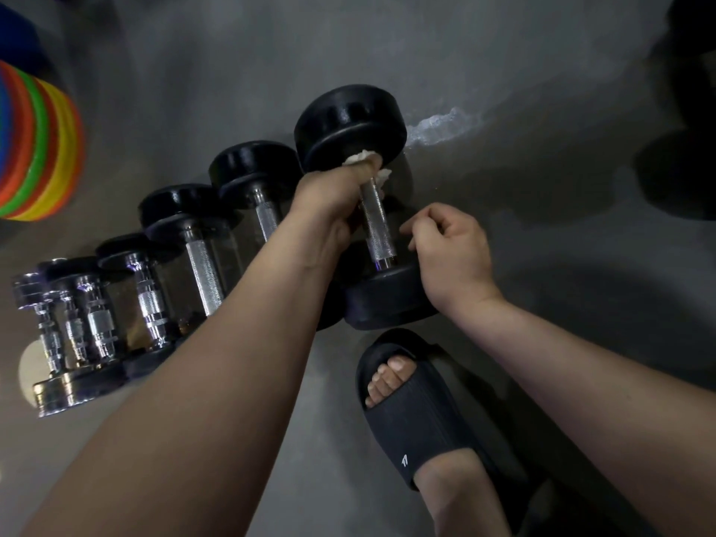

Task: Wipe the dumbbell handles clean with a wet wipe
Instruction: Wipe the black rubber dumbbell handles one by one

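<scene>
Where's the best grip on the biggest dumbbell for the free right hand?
Probably the near end of the bare knurled handle, from the right: the left hand and wipe hold the far end, and another dumbbell crowds the left.

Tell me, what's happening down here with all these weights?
A person is cleaning a row of dumbbells on the floor. The left hand grips a white wipe around the top of the handle of the largest dumbbell, at the row's right end. The right hand sits beside the handle's lower end, fingers curled, holding nothing visible. A foot in a black slipper is planted nearby.
</scene>
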Demonstrator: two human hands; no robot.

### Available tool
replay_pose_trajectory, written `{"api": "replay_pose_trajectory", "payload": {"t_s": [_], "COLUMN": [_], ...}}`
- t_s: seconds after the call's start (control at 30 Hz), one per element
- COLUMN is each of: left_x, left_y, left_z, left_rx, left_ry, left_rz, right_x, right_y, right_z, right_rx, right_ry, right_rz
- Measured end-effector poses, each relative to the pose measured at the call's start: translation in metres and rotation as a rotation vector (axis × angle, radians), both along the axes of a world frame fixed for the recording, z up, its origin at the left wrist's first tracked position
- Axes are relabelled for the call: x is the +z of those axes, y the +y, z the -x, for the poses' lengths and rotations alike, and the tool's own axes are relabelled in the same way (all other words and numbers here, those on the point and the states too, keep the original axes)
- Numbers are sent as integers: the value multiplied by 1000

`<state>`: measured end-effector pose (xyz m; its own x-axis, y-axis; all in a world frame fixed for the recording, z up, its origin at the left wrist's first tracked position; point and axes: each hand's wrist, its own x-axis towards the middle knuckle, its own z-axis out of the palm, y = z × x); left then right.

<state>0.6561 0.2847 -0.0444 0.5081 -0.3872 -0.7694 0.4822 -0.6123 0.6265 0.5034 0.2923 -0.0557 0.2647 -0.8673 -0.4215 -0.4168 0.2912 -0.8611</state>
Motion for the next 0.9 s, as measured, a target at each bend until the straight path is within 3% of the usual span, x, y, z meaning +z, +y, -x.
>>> {"api": "replay_pose_trajectory", "payload": {"t_s": [0.2, 0.3, 0.57, 0.9], "left_x": [11, 9, 5, 8], "left_y": [12, 25, 19, 1], "left_z": [-1, -8, 17, 12], "left_rx": [-64, 23, 58, 52], "left_ry": [2, 19, -219, -135], "left_rz": [51, 88, 22, 5], "right_x": [-2, -5, -7, -8], "right_y": [0, 0, 1, 0], "right_z": [0, -1, -2, -1], "right_rx": [1, -15, -22, 1], "right_ry": [-14, -28, -16, -12], "right_rz": [-4, -16, -4, 4]}}
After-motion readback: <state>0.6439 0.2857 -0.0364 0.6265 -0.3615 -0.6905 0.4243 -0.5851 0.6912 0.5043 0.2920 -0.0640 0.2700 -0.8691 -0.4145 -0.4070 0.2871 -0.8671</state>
